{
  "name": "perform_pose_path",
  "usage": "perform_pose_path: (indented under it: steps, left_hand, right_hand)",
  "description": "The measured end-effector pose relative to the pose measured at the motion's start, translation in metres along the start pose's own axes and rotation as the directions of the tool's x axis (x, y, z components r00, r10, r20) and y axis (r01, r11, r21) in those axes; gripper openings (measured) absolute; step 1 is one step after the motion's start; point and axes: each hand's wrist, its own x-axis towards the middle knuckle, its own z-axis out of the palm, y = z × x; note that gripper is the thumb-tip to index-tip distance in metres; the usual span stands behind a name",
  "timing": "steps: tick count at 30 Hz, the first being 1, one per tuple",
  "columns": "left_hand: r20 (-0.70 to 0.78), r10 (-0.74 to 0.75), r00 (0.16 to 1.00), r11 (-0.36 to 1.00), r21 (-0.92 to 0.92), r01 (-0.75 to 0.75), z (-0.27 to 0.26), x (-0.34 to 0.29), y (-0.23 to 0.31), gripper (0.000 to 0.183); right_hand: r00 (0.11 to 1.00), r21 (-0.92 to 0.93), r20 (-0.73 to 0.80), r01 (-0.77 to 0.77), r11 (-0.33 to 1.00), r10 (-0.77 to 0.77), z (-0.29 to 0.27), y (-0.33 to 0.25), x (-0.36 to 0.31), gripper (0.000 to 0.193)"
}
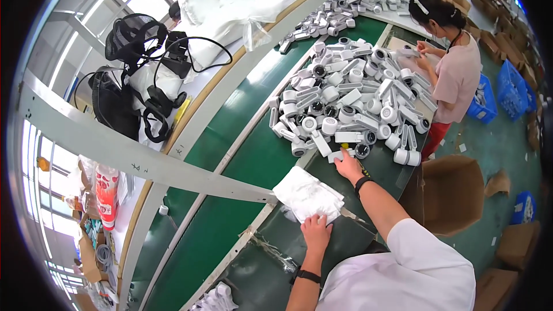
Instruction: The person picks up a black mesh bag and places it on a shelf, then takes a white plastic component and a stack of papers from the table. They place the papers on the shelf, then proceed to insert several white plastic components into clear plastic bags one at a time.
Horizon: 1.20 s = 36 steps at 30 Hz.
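My left hand (316, 233) rests with fingers spread on the near edge of a stack of thin white plastic bags (308, 191). My right hand (348, 166) reaches to the near edge of a big heap of white devices (348, 93) with round heads and flat handles; some heads have perforated faces, others dark rings. Its thumb and fingers are around one white device (335, 156), partly hidden by the hand. Just beyond the fingertips shows a small yellow piece (344, 145).
A co-worker (455, 69) stands at the far right, both hands on a white piece. An open cardboard box (452, 196) stands right of the bench. A white metal frame bar (173, 164) crosses on the left, beside the green belt (224, 227). More white parts (218, 299) lie at the lower edge.
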Motion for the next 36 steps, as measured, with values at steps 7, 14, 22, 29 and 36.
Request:
perform_pose_path:
  steps: [7,14,22,29,36]
  left_hand:
    - [-0.003,0.000,1.000,0.998,-0.070,0.000,0.004,0.000,-0.007,0.011]
    - [0.030,-0.308,0.951,0.897,-0.325,0.300,0.003,0.000,-0.016,0.011]
    - [0.233,-0.602,0.764,0.366,-0.770,0.523,-0.005,0.004,-0.021,0.021]
    - [0.284,-0.599,0.749,0.171,-0.868,0.466,-0.013,0.002,-0.012,0.020]
    - [0.233,-0.509,0.828,0.581,-0.617,0.531,-0.012,-0.004,-0.013,0.028]
  right_hand:
    - [0.984,0.172,-0.090,-0.137,0.975,0.154,0.024,-0.004,-0.004,0.048]
    - [0.973,0.271,-0.231,0.043,0.962,0.022,0.024,0.020,-0.051,0.042]
    - [0.974,0.960,0.215,-0.196,0.198,-0.076,-0.052,0.019,-0.156,0.058]
    - [0.866,0.889,0.439,-0.382,0.252,-0.237,-0.039,0.043,-0.200,0.030]
    - [0.889,0.754,0.413,-0.213,0.621,-0.196,-0.014,0.036,-0.219,0.032]
